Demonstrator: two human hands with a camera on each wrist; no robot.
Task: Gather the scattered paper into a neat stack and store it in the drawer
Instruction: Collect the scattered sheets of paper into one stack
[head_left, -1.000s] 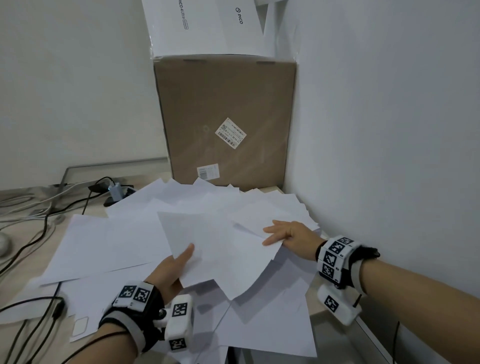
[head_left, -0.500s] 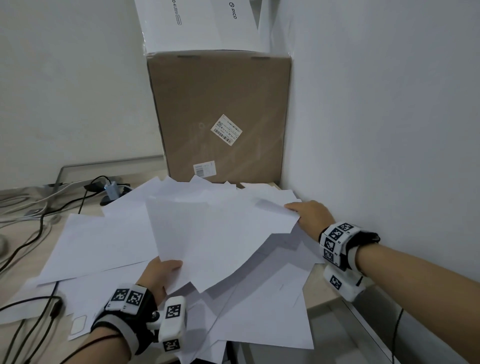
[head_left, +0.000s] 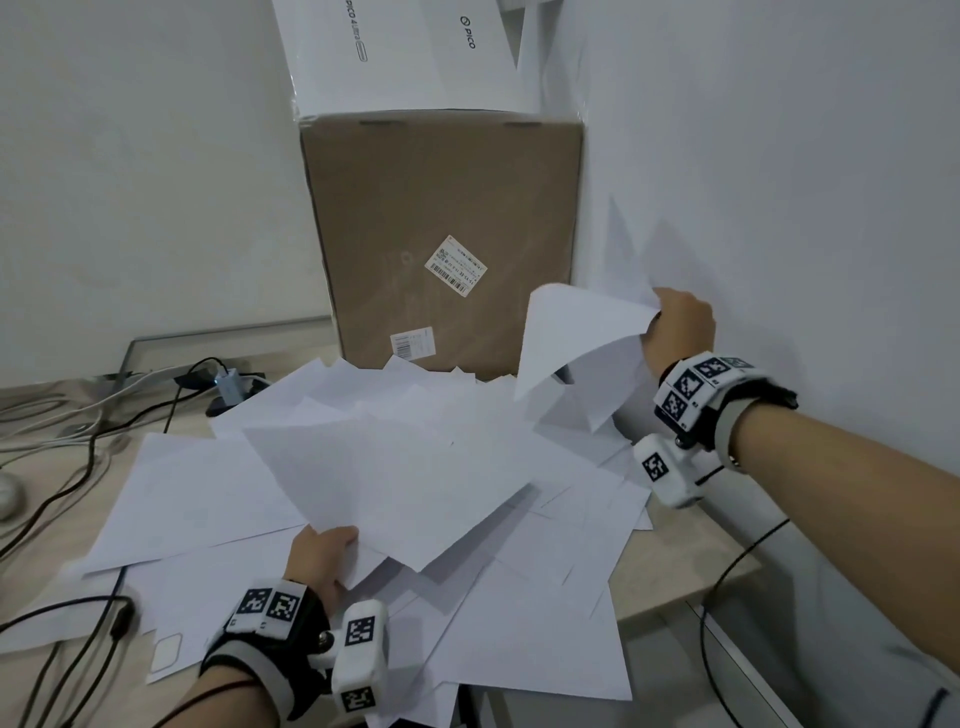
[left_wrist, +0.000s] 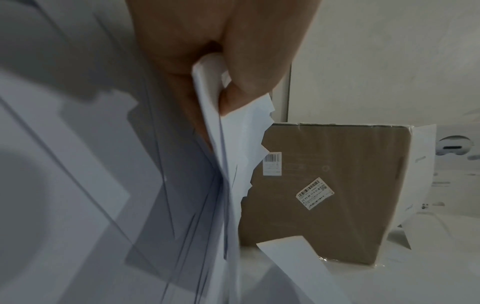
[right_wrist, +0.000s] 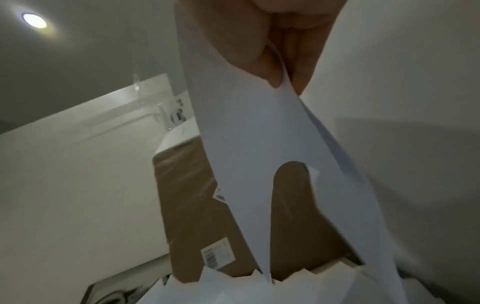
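Several white sheets of paper (head_left: 197, 499) lie scattered across the desk in the head view. My left hand (head_left: 322, 556) pinches the near corner of a small bundle of sheets (head_left: 395, 488), lifted a little off the pile; in the left wrist view the thumb (left_wrist: 257, 67) presses that bundle (left_wrist: 223, 168). My right hand (head_left: 675, 327), raised near the right wall, pinches the top edge of two or three sheets (head_left: 576, 348) that hang curled below it, and these hanging sheets (right_wrist: 246, 144) also fill the right wrist view. No drawer is in view.
A tall brown cardboard box (head_left: 447, 234) stands in the back corner with a white box (head_left: 395, 52) on top. Black and white cables (head_left: 93, 415) and an adapter (head_left: 228, 387) lie at the left. The right wall (head_left: 805, 208) is close. The desk edge (head_left: 691, 592) runs near right.
My right hand has risen from the far right of the pile and lifted a few sheets up by the wall. The left hand has kept its bundle and shifted slightly.
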